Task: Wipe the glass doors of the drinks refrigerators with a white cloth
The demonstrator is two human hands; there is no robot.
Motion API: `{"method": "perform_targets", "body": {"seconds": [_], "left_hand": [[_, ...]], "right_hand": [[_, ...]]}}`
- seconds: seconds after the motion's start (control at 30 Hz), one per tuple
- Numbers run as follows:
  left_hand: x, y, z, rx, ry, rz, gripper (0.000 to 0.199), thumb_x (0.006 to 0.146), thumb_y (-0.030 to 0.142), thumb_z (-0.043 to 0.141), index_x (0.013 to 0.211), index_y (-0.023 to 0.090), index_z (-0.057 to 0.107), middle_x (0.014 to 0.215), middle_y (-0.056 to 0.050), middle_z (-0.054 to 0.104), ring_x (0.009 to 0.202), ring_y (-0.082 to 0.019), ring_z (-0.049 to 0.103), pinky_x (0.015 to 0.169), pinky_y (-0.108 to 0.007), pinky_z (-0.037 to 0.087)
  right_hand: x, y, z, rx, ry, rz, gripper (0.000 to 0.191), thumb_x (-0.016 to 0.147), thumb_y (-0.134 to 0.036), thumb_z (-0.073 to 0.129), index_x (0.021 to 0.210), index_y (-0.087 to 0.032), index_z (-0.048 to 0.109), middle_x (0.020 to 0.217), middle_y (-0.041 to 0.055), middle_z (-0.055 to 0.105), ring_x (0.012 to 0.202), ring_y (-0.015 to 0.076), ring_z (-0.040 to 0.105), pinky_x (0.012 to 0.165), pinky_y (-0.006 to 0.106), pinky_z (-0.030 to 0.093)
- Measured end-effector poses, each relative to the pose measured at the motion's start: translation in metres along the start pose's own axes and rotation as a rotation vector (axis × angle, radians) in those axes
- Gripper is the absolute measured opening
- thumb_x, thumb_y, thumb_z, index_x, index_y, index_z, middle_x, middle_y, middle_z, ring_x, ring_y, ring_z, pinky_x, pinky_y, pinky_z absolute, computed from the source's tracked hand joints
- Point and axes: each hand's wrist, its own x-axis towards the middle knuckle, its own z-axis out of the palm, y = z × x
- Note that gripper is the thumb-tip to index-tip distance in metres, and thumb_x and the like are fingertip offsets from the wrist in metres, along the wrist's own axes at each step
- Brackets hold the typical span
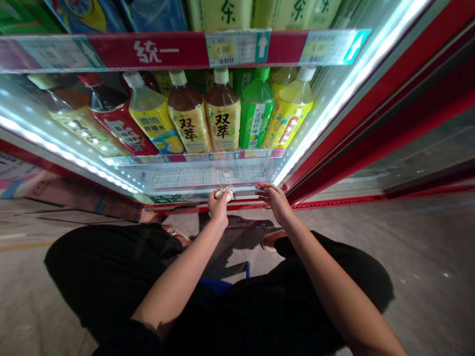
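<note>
My left hand (218,205) is closed around a crumpled whitish cloth or tissue (225,194) at the lower front edge of a drinks fridge. To its right, my right hand (272,198) is held with fingers stretched out and nothing in them, close to the same edge. Just beyond both hands lies the white wire rack (178,176) at the fridge bottom. A small pale scrap (229,174) shows on or behind that rack; I cannot tell what it is.
A row of bottled drinks (222,121) stands on the shelf above, below a red price strip (156,51). Lit strips (315,131) line the fridge sides. A red door frame (356,123) stands at right, cardboard boxes (81,195) at left. My knees flank the tiled floor (237,232).
</note>
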Motion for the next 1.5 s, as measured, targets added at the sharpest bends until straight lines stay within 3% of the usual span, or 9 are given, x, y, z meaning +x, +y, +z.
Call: {"method": "perform_targets", "body": {"seconds": [0.23,0.5,0.7,1.0,1.23,1.5], "left_hand": [[0.004,0.005,0.002,0.005,-0.022,0.053,0.035,0.073,0.028,0.09,0.097,0.021,0.066,0.094,0.0,0.074,0.087,-0.014,0.07,0.084,-0.027,0.055],[0.004,-0.009,-0.004,0.008,-0.004,0.002,0.036,0.073,0.033,0.09,0.096,0.02,0.066,0.091,-0.001,0.072,0.082,-0.015,0.07,0.079,-0.029,0.057],[0.004,0.0,-0.003,0.019,-0.052,0.049,0.035,0.073,0.032,0.09,0.099,0.02,0.068,0.097,-0.002,0.075,0.088,-0.015,0.07,0.084,-0.028,0.056],[-0.006,-0.016,-0.025,0.053,-0.007,0.005,0.04,0.071,0.04,0.092,0.095,0.019,0.068,0.095,-0.004,0.075,0.084,-0.017,0.071,0.08,-0.031,0.057],[0.003,0.005,-0.009,0.042,0.005,0.11,0.037,0.072,0.035,0.09,0.098,0.021,0.067,0.098,-0.002,0.074,0.09,-0.016,0.07,0.086,-0.03,0.056],[-0.001,0.004,-0.002,0.055,0.013,0.103,0.033,0.073,0.032,0.087,0.094,0.021,0.063,0.092,-0.001,0.07,0.085,-0.017,0.067,0.084,-0.031,0.054]], "right_hand": [[0.0,0.001,0.001,0.004,-0.007,0.0,0.026,0.072,-0.037,0.071,0.095,-0.027,0.078,0.107,0.0025,0.08,0.092,0.0206,0.076,0.091,0.036,0.056],[-0.001,-0.001,0.001,-0.015,-0.013,-0.001,0.025,0.073,-0.039,0.073,0.095,-0.027,0.077,0.107,0.0032,0.081,0.096,0.023,0.077,0.092,0.038,0.057],[-0.003,-0.001,0.002,-0.014,-0.018,-0.002,0.026,0.073,-0.039,0.072,0.095,-0.027,0.077,0.109,0.0031,0.081,0.096,0.0228,0.077,0.093,0.038,0.057],[-0.003,0.001,0.003,-0.014,-0.015,-0.003,0.026,0.072,-0.04,0.072,0.094,-0.027,0.077,0.105,0.0034,0.081,0.093,0.0225,0.076,0.091,0.038,0.057],[-0.004,-0.001,0.001,-0.022,-0.01,-0.003,0.028,0.07,-0.041,0.075,0.094,-0.027,0.077,0.105,0.003,0.081,0.093,0.023,0.075,0.091,0.039,0.057],[-0.006,-0.009,0.007,-0.006,-0.014,-0.035,0.029,0.068,-0.044,0.074,0.093,-0.028,0.076,0.107,0.0022,0.08,0.093,0.022,0.074,0.093,0.038,0.056]]}}
